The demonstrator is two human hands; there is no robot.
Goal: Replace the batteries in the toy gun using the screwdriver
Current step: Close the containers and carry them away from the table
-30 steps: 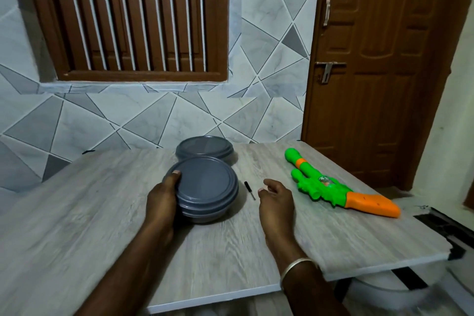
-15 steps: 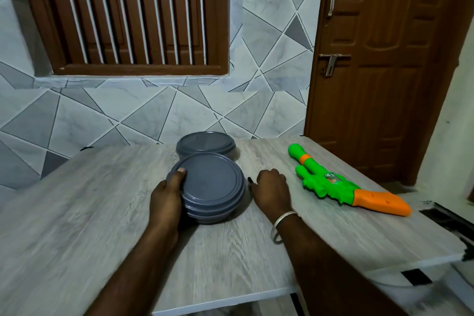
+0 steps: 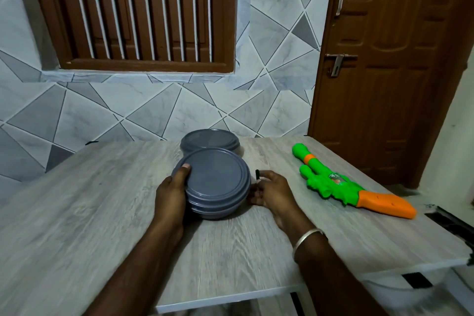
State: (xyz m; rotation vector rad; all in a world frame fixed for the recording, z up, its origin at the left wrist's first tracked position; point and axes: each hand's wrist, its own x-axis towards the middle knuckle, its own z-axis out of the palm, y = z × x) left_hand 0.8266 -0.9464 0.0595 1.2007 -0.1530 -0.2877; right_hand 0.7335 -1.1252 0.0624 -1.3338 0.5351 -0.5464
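Note:
A green and orange toy gun [image 3: 341,182] lies on the right side of the grey wooden table [image 3: 77,213], muzzle pointing away from me. A small black screwdriver [image 3: 257,174] sticks up from the fingers of my right hand [image 3: 272,191], which curls around it just right of a round grey lidded container [image 3: 218,182]. My left hand [image 3: 171,194] clasps that container's left side, thumb resting on the lid. No batteries are visible.
A second grey lidded container [image 3: 209,142] stands directly behind the first, near the tiled wall. A brown door [image 3: 384,59] is at the right, a slatted wooden window [image 3: 138,13] above. The table's right edge drops off beyond the gun.
My right hand moved left to the screwdriver beside the container and closed its fingers on it. The left hand stayed on the container.

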